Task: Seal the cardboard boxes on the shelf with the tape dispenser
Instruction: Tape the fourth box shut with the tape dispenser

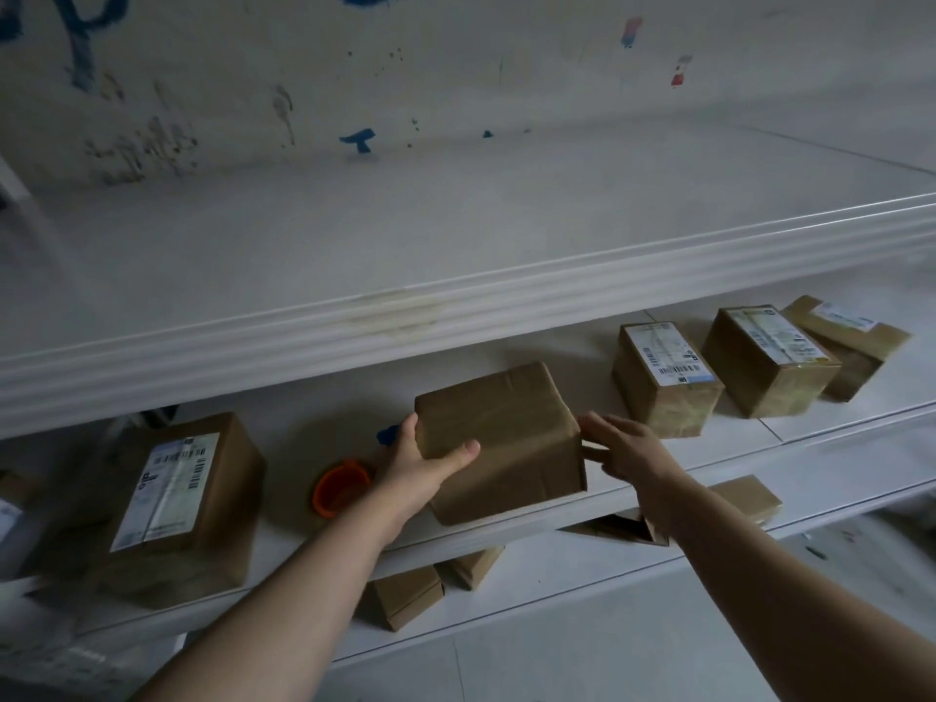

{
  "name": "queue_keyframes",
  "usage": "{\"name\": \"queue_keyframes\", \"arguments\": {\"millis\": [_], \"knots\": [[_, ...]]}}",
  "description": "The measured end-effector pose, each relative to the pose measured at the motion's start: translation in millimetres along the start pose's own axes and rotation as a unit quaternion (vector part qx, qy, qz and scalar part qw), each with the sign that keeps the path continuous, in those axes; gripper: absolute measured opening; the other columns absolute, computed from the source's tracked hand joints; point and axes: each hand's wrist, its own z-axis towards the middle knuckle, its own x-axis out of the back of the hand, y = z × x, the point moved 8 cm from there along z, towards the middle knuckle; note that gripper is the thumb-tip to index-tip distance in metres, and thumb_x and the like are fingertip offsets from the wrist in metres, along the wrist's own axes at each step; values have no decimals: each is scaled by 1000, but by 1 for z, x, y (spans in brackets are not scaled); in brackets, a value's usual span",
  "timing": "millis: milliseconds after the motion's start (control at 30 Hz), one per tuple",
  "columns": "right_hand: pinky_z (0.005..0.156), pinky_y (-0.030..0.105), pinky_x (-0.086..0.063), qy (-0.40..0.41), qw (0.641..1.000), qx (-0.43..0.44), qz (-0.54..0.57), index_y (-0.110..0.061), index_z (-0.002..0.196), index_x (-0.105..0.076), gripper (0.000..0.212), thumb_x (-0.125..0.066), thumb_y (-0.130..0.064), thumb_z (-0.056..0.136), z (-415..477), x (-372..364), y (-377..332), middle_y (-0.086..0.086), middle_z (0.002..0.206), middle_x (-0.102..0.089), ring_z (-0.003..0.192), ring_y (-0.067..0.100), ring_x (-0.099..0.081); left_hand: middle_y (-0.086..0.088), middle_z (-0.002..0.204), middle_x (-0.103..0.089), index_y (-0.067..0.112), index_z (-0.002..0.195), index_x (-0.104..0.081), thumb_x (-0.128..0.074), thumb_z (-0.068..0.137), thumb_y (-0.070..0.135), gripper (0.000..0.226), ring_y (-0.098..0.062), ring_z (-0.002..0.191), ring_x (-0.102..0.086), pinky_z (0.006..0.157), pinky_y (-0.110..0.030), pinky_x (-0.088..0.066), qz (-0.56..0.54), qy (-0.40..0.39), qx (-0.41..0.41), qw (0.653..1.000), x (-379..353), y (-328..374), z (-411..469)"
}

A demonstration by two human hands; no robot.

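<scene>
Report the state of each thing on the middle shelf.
Plain brown cardboard box: at the shelf's front edge, held.
Left hand: grips the box's left side.
Right hand: open, beside the box's right edge.
Orange round tape dispenser: lying on the shelf, untouched.
Large labelled brown box, far left: closed, label up.

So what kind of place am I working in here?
Probably a parcel packing or storage room: white shelves hold cardboard boxes with shipping labels, and an orange tape dispenser lies beside the plain box the left hand grips.
</scene>
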Motion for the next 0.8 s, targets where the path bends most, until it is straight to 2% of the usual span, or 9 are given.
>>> {"name": "queue_keyframes", "arguments": {"millis": [100,200,267,300,400,533,633,700,800], "knots": [[56,10,-45,15,999,39,3,-6,111,-66,26,-65,-18,88,-2,0,-9,3,96,-70,80,6,-64,1,150,-34,35,148,-21,-74,45,74,122,-26,130,-42,105,-50,-40,-30,9,4,1000,15,4,-7],[77,27,-46,-1,999,-3,32,-13,134,-47,71,-76,-39,75,-1,-5,-3,3,118,-61,101,14,-59,-3,132,-55,30,143,-35,-76,53,64,105,-22,111,-58,90,-42,-52,-96,-25,11,995,15,-1,-15],[88,39,-46,-55,994,-77,55,-11,134,-42,97,-81,-58,60,-3,-16,8,7,126,-57,112,23,-56,-5,123,-61,26,138,-43,-75,63,55,86,-23,105,-61,89,-41,-54,-129,-52,40,990,9,-10,-17],[89,40,-48,-81,990,-99,66,-6,130,-45,97,-81,-59,57,-5,-21,12,11,122,-60,111,26,-58,-5,120,-62,26,133,-45,-73,70,50,73,-23,104,-61,89,-41,-53,-133,-63,50,988,6,-13,-18],[79,34,-54,-98,989,-74,79,-3,121,-55,70,-73,-44,67,-8,-30,2,13,109,-67,100,25,-65,-1,113,-62,33,116,-50,-65,86,39,33,-19,103,-59,89,-37,-51,-58,-77,59,994,6,-14,-18],[83,36,-56,-89,993,-10,74,-12,114,-65,26,-57,-25,93,-2,-33,-14,5,108,-72,96,20,-69,-3,114,-66,28,116,-58,-67,76,42,43,-22,101,-64,94,-47,-49,69,-77,89,991,11,-50,12],[81,35,-57,-61,998,0,32,-12,112,-67,21,-52,-16,97,1,-35,-18,6,102,-73,93,19,-70,-11,121,-60,20,121,-53,-53,92,38,34,-27,104,-61,88,-47,-51,-28,-75,93,992,1,-27,-6],[83,36,-56,-52,998,-7,38,-14,113,-67,24,-57,-27,95,1,-37,-17,3,102,-73,95,17,-68,-13,121,-61,20,122,-55,-46,92,54,46,-31,106,-60,82,-44,-52,-113,-108,105,982,-10,-18,-11],[83,38,-56,-63,998,-5,25,-18,109,-66,32,-67,-38,84,0,-40,-19,0,106,-71,100,18,-66,-5,133,-53,36,129,-50,-51,65,84,81,-30,118,-53,84,-44,-53,-68,-166,106,978,-21,-6,-17]]}}
